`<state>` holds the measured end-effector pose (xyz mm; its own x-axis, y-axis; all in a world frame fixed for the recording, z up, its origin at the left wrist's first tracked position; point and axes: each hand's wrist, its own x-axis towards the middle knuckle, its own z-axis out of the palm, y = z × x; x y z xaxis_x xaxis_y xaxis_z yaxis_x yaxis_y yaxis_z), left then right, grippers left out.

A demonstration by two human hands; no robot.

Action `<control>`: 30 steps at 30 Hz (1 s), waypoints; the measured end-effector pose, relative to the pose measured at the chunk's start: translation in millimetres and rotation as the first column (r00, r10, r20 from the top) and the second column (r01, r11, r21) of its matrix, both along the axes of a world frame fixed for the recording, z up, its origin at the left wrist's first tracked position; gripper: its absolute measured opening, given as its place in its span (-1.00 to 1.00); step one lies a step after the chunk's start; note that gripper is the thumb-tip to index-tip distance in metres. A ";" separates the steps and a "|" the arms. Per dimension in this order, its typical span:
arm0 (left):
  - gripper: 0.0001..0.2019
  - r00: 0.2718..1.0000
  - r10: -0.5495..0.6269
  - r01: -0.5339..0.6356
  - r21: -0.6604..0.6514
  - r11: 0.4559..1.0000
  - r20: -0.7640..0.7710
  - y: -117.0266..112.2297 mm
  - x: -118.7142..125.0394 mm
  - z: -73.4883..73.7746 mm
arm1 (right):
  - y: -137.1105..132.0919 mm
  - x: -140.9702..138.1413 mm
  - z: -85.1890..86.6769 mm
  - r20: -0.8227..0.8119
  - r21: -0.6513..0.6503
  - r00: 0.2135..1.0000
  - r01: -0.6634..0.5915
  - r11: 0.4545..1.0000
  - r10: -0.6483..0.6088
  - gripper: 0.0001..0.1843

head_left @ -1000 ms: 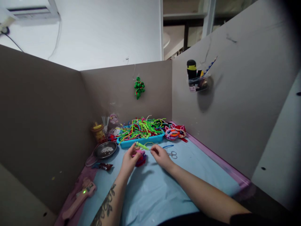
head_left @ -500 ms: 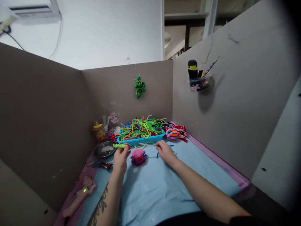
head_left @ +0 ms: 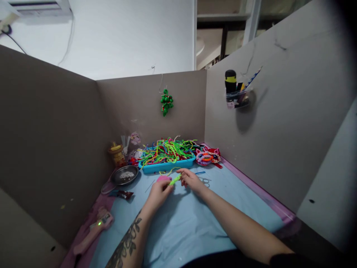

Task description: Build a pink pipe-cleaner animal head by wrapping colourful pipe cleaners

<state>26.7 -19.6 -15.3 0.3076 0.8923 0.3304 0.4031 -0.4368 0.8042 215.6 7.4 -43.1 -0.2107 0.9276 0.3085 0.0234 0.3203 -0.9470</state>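
Note:
My left hand and my right hand meet over the light blue mat, both pinched on a short bright green coiled pipe cleaner held between them. A pink and purple pipe-cleaner piece lies just behind my left hand, partly hidden by it. Behind the hands stands a blue tray heaped with mixed coloured pipe cleaners. Small scissors lie on the mat just right of my right hand.
A metal dish and a yellow-lidded jar stand at the left rear. A pink glue gun with a green light lies front left. Finished pipe-cleaner figures sit right of the tray. Grey cardboard walls enclose the desk; a green ornament hangs on the back wall.
My left hand carried the green coil out to the left by the dish, then back to the middle; my right hand moved in and now pinches it too.

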 end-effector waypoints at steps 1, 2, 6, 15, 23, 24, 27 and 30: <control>-0.80 1.000 0.011 -0.010 0.027 1.000 -0.026 0.4 -1.5 1.1 | -2.1 -2.6 0.7 -0.023 -0.025 1.000 -0.017 1.000 0.017 -0.63; -0.78 0.998 0.020 -0.018 0.056 0.998 -0.053 0.6 -2.8 2.1 | -3.7 -4.5 1.3 -0.039 -0.040 0.999 -0.025 0.999 0.023 -0.65; -0.75 0.997 0.074 -0.071 0.113 0.991 -0.024 1.8 -4.8 3.4 | -6.8 -7.3 3.6 -0.091 -0.075 0.995 -0.034 0.997 0.028 -0.73; -0.72 0.986 0.090 -0.079 -0.081 0.994 0.143 6.6 -3.4 0.0 | -7.7 -8.7 5.7 -0.126 -0.021 0.992 0.018 1.000 -0.021 -0.72; -0.80 0.973 0.100 -0.087 -0.070 0.994 0.209 1.1 -2.1 4.9 | -9.1 -11.1 3.4 -0.193 -0.144 0.976 -0.126 0.982 0.097 -0.59; -0.80 0.971 0.094 -0.078 -0.077 0.994 0.221 0.8 -2.0 5.0 | -9.7 -11.7 3.3 -0.185 -0.147 0.977 -0.135 0.980 0.107 -0.59; -0.78 0.972 0.060 -0.035 -0.115 0.993 0.226 -0.1 -2.5 6.8 | -11.2 -13.9 2.3 -0.109 -0.110 0.988 -0.122 0.986 0.110 -0.67; -0.77 0.975 0.037 -0.003 -0.154 0.988 0.217 -0.7 -5.0 11.7 | -12.3 -16.2 0.8 -0.020 -0.041 0.997 -0.081 0.996 0.081 -0.76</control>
